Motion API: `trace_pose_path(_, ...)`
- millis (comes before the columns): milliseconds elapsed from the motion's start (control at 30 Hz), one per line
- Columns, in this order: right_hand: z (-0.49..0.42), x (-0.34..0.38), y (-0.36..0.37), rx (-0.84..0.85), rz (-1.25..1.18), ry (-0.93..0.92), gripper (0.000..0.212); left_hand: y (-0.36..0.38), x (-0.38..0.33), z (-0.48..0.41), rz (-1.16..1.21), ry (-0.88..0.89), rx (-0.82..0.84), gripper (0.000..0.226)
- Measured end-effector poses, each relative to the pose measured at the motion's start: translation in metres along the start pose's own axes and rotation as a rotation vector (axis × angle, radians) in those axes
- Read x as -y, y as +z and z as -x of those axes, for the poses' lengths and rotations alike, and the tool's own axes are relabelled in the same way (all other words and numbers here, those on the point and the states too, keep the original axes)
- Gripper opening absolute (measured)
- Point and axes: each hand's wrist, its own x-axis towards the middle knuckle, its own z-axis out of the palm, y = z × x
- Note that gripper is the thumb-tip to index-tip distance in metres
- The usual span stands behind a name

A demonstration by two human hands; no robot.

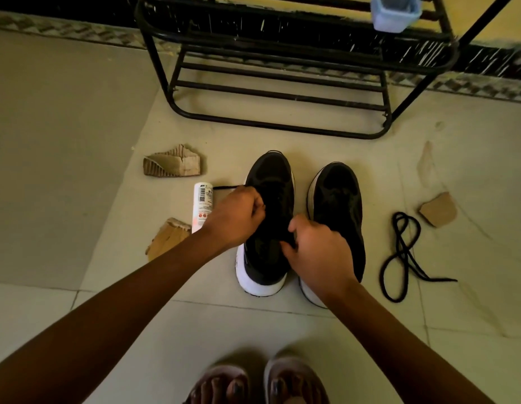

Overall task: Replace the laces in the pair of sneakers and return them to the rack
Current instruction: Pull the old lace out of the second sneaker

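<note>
On the floor before the shoe rack (pixel 282 91), the left hand (pixel 236 217) pinches a black lace (pixel 224 187), its tip poking leftward from the left sneaker (pixel 269 176). The right hand (pixel 320 252) grips that sneaker's throat. The right sneaker (pixel 338 193) stands just beside it, and a loose lace (pixel 402 252) lies further right. Tugging too hard leftward could leave the ends uneven.

At twelve o'clock, the rack (pixel 276 94) is black painted metal, faintly glossy. The sneakers (pixel 271 182) have matt black cloth uppers and smooth white soles; the lace (pixel 224 187) is matt cord. At ten o'clock, a cardboard scrap (pixel 171 164) shows rough corrugation.
</note>
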Motion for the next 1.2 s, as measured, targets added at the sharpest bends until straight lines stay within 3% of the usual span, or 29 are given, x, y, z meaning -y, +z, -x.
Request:
trace_pose_path(233, -0.001, -0.004, 0.007, 0.028, -0.037, -0.002, 0.027, -0.004, -0.001, -0.001, 0.111, -0.025, -0.021, 0.006)
trace_pose_path(467, -0.001, -0.003, 0.010, 0.077, -0.013, 0.006, 0.023, -0.009, 0.003, -0.001, 0.539, -0.213, 0.101, 0.010)
trace_pose_path(600, -0.002, 0.001, 0.014, 0.095, 0.007, 0.024, 0.027, -0.014, 0.003, 0.003, 1.024, -0.331, 0.215, 0.017)
trace_pose_path(667, -0.002, 0.003, 0.014, 0.100, 0.013, 0.039, 0.029, -0.013, 0.005, 0.004, 0.857, -0.221, 0.220, 0.017)
trace_pose_path(733, -0.002, 0.003, 0.014, 0.108, 0.012, 0.055, 0.030, -0.012, 0.007, 0.003, 0.455, -0.013, 0.153, 0.024)
trace_pose_path(867, 0.000, 0.006, 0.014, 0.143, 0.000, 0.039, 0.031, -0.023, 0.010, -0.002, -0.143, 0.230, -0.191, 0.021)
trace_pose_path(933, 0.002, 0.007, 0.015, 0.157, -0.004, 0.037, 0.030, -0.024, 0.019, -0.004, -0.380, 0.275, -0.306, 0.019)
trace_pose_path(967, 0.001, 0.007, 0.015, 0.161, 0.002, 0.039, 0.029, -0.020, 0.025, -0.005, -0.371, 0.238, -0.333, 0.020)
trace_pose_path(1033, 0.000, 0.007, 0.016, 0.162, 0.012, 0.051, 0.030, -0.014, 0.026, -0.001, 0.002, 0.027, -0.339, 0.016)
trace_pose_path(1133, -0.002, 0.006, 0.016, 0.154, -0.005, 0.061, 0.033, -0.016, 0.012, 0.002, 1.042, -0.370, -0.159, 0.016)
trace_pose_path(1167, -0.002, 0.006, 0.016, 0.155, -0.007, 0.064, 0.033, -0.019, 0.011, 0.002, 1.250, -0.439, -0.084, 0.021)
trace_pose_path(1200, -0.001, 0.007, 0.016, 0.159, -0.008, 0.068, 0.032, -0.025, 0.010, 0.003, 1.295, -0.455, -0.008, 0.023)
